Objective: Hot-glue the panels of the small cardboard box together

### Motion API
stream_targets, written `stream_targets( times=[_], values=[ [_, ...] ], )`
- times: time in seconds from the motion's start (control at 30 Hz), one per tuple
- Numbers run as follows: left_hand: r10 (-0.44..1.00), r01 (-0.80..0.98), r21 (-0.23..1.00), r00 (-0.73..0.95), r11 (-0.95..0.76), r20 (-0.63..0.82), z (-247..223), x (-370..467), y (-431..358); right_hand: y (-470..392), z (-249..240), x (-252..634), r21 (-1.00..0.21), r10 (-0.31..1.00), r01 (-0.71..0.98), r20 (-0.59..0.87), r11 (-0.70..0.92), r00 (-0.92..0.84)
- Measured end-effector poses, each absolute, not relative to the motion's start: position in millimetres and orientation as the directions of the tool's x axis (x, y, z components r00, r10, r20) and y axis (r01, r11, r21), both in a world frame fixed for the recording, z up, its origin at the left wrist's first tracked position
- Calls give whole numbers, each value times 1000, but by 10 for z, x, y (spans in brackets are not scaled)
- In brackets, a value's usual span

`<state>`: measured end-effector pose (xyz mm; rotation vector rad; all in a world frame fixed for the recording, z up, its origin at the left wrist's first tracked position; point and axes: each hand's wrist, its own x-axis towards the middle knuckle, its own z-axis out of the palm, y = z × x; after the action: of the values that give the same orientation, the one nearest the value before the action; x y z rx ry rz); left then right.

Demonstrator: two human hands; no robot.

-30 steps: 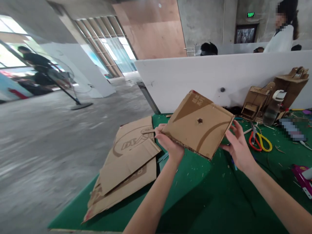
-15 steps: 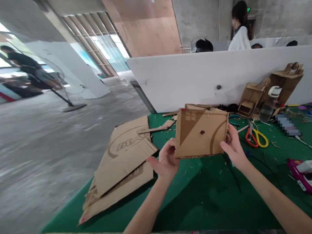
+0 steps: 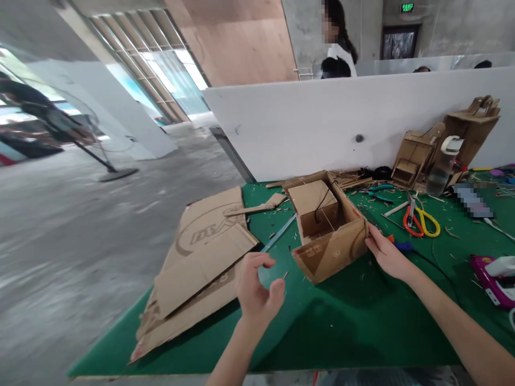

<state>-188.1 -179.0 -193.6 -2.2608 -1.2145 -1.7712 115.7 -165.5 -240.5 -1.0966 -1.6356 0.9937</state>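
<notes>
Now the open-topped brown cardboard box [image 3: 328, 230] sits on the green table [image 3: 362, 321], no longer held up in both hands.

Half a second ago it was in the air; it has since come down at the twelve o'clock of the person, mouth up. Right hand [image 3: 386, 256] rests open against its three o'clock corner, touching, not clamped. Left hand [image 3: 257, 287] has let go and hangs loosely curled at its seven o'clock, holding nothing I can make out.
</notes>
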Motion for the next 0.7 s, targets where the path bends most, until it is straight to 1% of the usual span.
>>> stream_targets(
  times=[0.03, 0.07, 0.1, 0.13, 0.17, 0.23, 0.3, 0.33, 0.4, 0.47, 0.5, 0.53, 0.6, 0.7],
  values=[
    [460, 622, 307, 97, -721, 883, -1796, -1804, -1816, -1627, -2414, 1158, -926, 950, 240, 251, 292, -185],
    [437, 661, 206, 204, -721, 876, -1641, -1697, -1836, -1593, -2420, 1156, -917, 948, 257, 266, 304, -173],
    [454, 695, 116, 324, -710, 830, -1479, -1563, -1846, -1557, -2423, 1153, -906, 946, 278, 281, 318, -164],
    [506, 728, 51, 424, -684, 751, -1321, -1409, -1842, -1523, -2424, 1152, -893, 942, 304, 296, 331, -158],
    [578, 763, 1, 489, -646, 653, -1179, -1245, -1823, -1496, -2422, 1156, -877, 938, 333, 309, 345, -156],
    [700, 802, -63, 553, -594, 452, -978, -928, -1741, -1474, -2413, 1191, -829, 926, 412, 338, 378, -171],
    [769, 813, -104, 577, -573, 276, -910, -690, -1627, -1512, -2388, 1276, -728, 909, 545, 360, 416, -212],
    [785, 810, -122, 586, -573, 202, -918, -615, -1571, -1552, -2369, 1336, -648, 903, 633, 360, 424, -236],
    [792, 797, -129, 602, -590, 96, -976, -548, -1479, -1661, -2320, 1479, -436, 910, 812, 320, 388, -264],
    [794, 793, -106, 607, -600, 43, -1036, -560, -1424, -1779, -2273, 1622, -232, 939, 925, 243, 300, -244],
    [795, 794, -84, 606, -603, 25, -1053, -578, -1408, -1829, -2258, 1681, -153, 953, 954, 203, 256, -223],
    [796, 795, -59, 605, -604, 5, -1060, -597, -1397, -1868, -2251, 1730, -93, 965, 971, 165, 219, -202],
    [791, 792, -7, 609, -610, -53, -1049, -621, -1381, -1905, -2266, 1786, -20, 981, 984, 91, 177, -174],
    [772, 782, 41, 620, -621, -138, -1026, -621, -1350, -1873, -2324, 1802, 14, 984, 985, 30, 173, -173]
  ],
)
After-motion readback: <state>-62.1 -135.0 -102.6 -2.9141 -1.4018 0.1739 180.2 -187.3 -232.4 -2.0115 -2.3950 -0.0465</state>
